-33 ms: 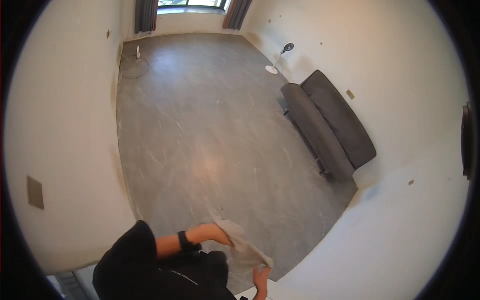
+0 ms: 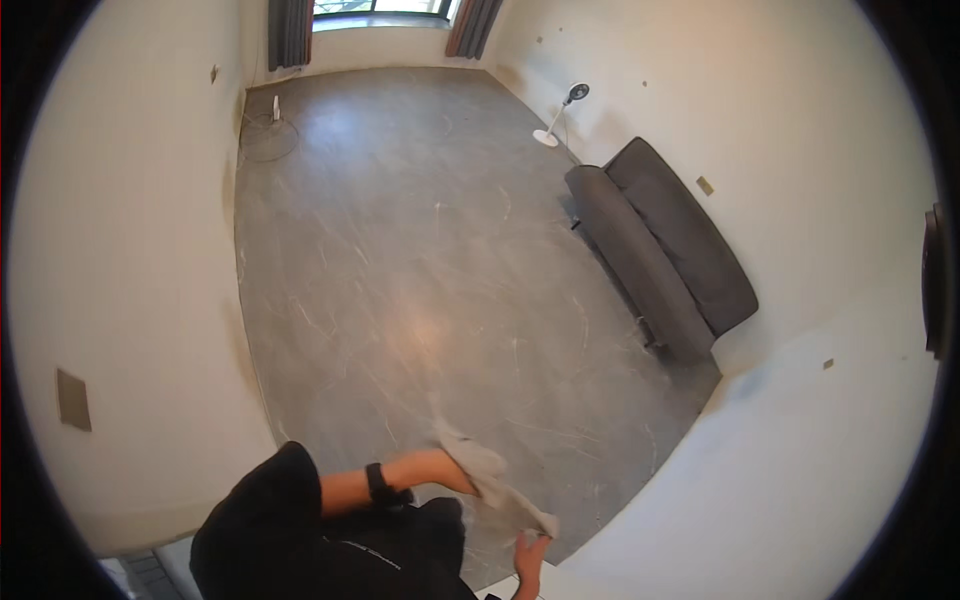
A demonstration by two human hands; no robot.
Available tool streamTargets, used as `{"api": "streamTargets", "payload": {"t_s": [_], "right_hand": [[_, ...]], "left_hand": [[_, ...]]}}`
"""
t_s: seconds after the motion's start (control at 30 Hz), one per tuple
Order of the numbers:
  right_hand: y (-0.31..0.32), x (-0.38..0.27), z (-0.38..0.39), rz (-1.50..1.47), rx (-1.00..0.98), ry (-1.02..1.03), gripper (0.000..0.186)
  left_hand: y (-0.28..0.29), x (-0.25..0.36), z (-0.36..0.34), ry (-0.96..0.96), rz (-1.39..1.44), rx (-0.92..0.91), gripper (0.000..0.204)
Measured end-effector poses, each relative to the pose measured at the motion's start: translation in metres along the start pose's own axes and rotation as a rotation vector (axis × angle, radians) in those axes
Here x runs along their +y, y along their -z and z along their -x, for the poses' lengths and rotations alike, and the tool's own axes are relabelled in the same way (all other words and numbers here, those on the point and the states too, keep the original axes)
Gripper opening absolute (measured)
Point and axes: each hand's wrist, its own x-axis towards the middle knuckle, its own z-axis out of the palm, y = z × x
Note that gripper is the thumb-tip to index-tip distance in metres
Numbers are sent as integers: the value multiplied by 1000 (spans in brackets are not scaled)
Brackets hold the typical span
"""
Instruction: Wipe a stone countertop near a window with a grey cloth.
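The left hand [image 2: 455,462] is closed around one end of a pale cloth [image 2: 497,486]. The right hand [image 2: 531,552] pinches the other end, low down by the black shirt [image 2: 330,550]. The cloth hangs between them over the grey floor [image 2: 420,260]. One grey sofa [image 2: 660,255] and one white fan [image 2: 560,112] stand by the wall.

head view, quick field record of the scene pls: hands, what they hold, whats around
left hand: grips one end of a pale cloth
right hand: holds the cloth's other end
cloth: stretched between both hands
left wrist: black band
floor: grey, marbled
right wall: dark grey sofa, white standing fan
far end: window with curtains
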Motion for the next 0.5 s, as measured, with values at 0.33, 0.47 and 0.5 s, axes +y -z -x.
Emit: {"api": "streamTargets", "payload": {"t_s": [0.33, 0.47, 0.5], "right_hand": [[-131, -33, -270, -815, 154, 260, 59], [-177, -31, -472, -1613, -303, 180, 69], [-156, -79, -498, -1657, -373, 195, 69]], "left_hand": [[76, -82, -177, -214, 313, 203, 46], [171, -75, -203, -169, -12, 442, 70], [195, -74, -212, 63, -156, 521, 64]]}}
